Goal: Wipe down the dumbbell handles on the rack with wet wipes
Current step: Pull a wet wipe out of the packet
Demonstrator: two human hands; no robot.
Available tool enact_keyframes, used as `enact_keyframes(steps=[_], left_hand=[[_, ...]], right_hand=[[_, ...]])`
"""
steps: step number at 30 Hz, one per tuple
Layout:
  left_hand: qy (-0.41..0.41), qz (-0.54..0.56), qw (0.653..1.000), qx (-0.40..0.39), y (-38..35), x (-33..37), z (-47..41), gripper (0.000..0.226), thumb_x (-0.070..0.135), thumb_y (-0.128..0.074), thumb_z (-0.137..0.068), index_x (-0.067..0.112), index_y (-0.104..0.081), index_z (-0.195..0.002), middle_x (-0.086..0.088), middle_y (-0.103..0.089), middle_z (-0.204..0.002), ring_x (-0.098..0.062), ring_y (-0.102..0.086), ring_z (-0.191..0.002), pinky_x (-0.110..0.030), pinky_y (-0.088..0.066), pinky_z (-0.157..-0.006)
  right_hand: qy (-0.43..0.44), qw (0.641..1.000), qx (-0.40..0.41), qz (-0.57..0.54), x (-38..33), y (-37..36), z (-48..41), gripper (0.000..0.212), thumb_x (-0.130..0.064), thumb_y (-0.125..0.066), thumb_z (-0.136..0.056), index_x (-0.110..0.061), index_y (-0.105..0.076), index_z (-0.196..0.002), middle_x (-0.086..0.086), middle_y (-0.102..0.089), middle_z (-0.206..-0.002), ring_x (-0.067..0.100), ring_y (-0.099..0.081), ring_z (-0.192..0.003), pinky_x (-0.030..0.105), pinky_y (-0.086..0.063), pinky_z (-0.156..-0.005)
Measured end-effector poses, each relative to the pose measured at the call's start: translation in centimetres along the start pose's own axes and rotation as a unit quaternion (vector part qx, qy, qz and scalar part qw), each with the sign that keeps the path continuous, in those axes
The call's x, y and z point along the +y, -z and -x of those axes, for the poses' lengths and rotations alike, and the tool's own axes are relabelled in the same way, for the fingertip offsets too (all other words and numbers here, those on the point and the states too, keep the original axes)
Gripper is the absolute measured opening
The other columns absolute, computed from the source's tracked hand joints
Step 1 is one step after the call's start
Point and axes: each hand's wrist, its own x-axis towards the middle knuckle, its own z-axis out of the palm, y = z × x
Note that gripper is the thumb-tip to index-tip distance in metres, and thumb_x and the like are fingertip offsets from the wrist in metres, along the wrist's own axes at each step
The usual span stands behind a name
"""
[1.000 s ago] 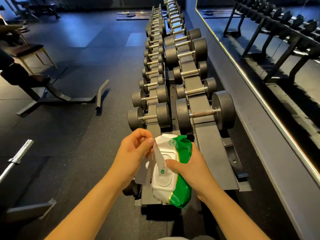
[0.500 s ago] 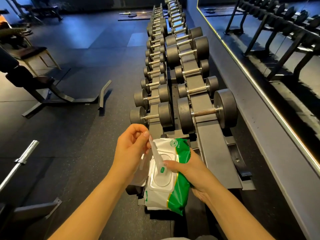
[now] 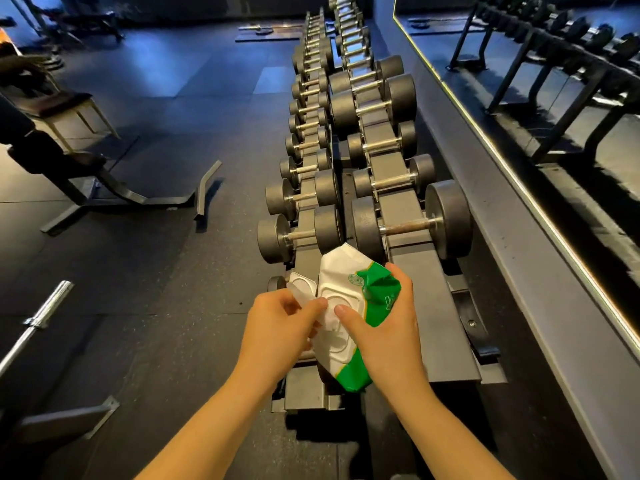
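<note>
**Wipe extraction at the near end of the rack**

The right hand (image 3: 384, 334) grips the wet wipes pack (image 3: 346, 282), thumb laid on its white top. The left hand (image 3: 277, 327) pinches a wipe (image 3: 327, 320) at the pack's opening. The flip lid (image 3: 301, 287) stands open on the pack's left side. How far the wipe has cleared the opening cannot be told. The nearest large dumbbell handle (image 3: 408, 227) lies just beyond the pack on the rack (image 3: 412, 271), its long axis crosswise to the forearms, nearer the right hand than the wipe-carrying left. The handle is a thin bar, brownish and dull, probably rusted.
</note>
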Motion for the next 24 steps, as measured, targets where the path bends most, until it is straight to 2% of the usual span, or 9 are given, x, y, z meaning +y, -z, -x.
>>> enact_keyframes(steps=[4, 7, 9, 13, 16, 19, 21, 24], left_hand=[[0.048, 0.101, 0.993, -0.046, 0.3, 0.3, 0.0, 0.009, 0.007, -0.069, -0.096, 0.001, -0.076, -0.097, -0.014, -0.078, -0.085, -0.024, -0.074, -0.075, -0.036, -0.064, -0.07], [0.075, 0.144, 0.982, -0.095, 0.5, 0.5, -0.2, 0.013, -0.002, -0.065, -0.095, -0.002, -0.076, -0.102, -0.021, -0.077, -0.096, -0.024, -0.071, -0.074, -0.032, -0.063, -0.069], [0.085, 0.153, 0.977, -0.118, 0.4, 0.7, -0.4, 0.018, -0.007, -0.062, -0.095, -0.001, -0.076, -0.104, -0.02, -0.077, -0.098, -0.02, -0.071, -0.074, -0.028, -0.063, -0.071], [0.071, 0.082, 0.978, -0.178, 0.2, 0.6, -0.9, 0.03, -0.008, -0.056, -0.097, 0.01, -0.078, -0.103, -0.014, -0.078, -0.1, -0.013, -0.068, -0.08, -0.024, -0.055, -0.075], [0.059, 0.066, 0.981, -0.171, -0.1, 0.4, -1.1, 0.03, -0.008, -0.056, -0.097, 0.011, -0.077, -0.109, -0.014, -0.077, -0.101, -0.009, -0.068, -0.075, -0.016, -0.052, -0.065], [0.038, 0.036, 0.99, -0.131, -0.4, -0.1, -1.4, 0.028, -0.006, -0.061, -0.096, 0.012, -0.076, -0.112, -0.009, -0.078, -0.098, -0.015, -0.073, -0.084, -0.018, -0.057, -0.069], [-0.014, -0.052, 0.994, -0.098, -0.5, -0.4, -1.6, 0.028, 0.0, -0.065, -0.096, 0.021, -0.076, -0.11, 0.003, -0.078, -0.097, -0.006, -0.074, -0.088, -0.021, -0.06, -0.078], [-0.076, -0.144, 0.983, -0.08, -0.5, 0.2, -1.6, 0.029, 0.008, -0.068, -0.095, 0.034, -0.074, -0.106, 0.019, -0.073, -0.097, 0.012, -0.066, -0.087, -0.007, -0.052, -0.071]], right_hand=[[-0.022, 0.999, 0.014, -0.02, 0.5, 0.3, -0.6, 0.08, -0.013, -0.086, -0.08, -0.028, -0.042, -0.145, -0.009, -0.06, -0.133, 0.008, -0.06, -0.121, 0.034, -0.051, -0.104], [-0.085, 0.992, 0.026, -0.087, 1.0, 0.4, -1.1, 0.07, -0.009, -0.087, -0.077, -0.027, -0.051, -0.135, -0.004, -0.067, -0.125, 0.015, -0.067, -0.112, 0.043, -0.056, -0.099], [-0.136, 0.979, 0.016, -0.153, 1.4, 0.4, -1.5, 0.067, -0.008, -0.088, -0.074, -0.021, -0.054, -0.131, 0.002, -0.072, -0.119, 0.018, -0.072, -0.104, 0.043, -0.061, -0.089], [-0.177, 0.967, 0.003, -0.182, 2.1, 0.5, -2.2, 0.088, -0.02, -0.096, -0.055, -0.014, -0.055, -0.132, 0.007, -0.074, -0.116, 0.025, -0.075, -0.1, 0.044, -0.063, -0.08], [-0.182, 0.971, 0.003, -0.154, 2.7, 0.6, -2.4, 0.086, -0.007, -0.096, -0.058, -0.017, -0.052, -0.132, 0.006, -0.072, -0.117, 0.024, -0.074, -0.1, 0.046, -0.062, -0.083], [-0.185, 0.975, -0.01, -0.121, 2.8, 0.8, -2.3, 0.088, 0.0, -0.094, -0.06, -0.022, -0.047, -0.132, 0.002, -0.069, -0.119, 0.02, -0.072, -0.102, 0.044, -0.061, -0.088], [-0.187, 0.977, -0.022, -0.101, 2.7, 1.0, -2.3, 0.089, 0.004, -0.092, -0.062, -0.025, -0.045, -0.132, -0.001, -0.067, -0.117, 0.017, -0.07, -0.102, 0.041, -0.061, -0.087], [-0.203, 0.976, -0.028, -0.069, 3.2, 0.8, -2.2, 0.097, 0.003, -0.091, -0.058, -0.028, -0.043, -0.137, 0.0, -0.067, -0.117, 0.02, -0.068, -0.104, 0.047, -0.06, -0.091]])
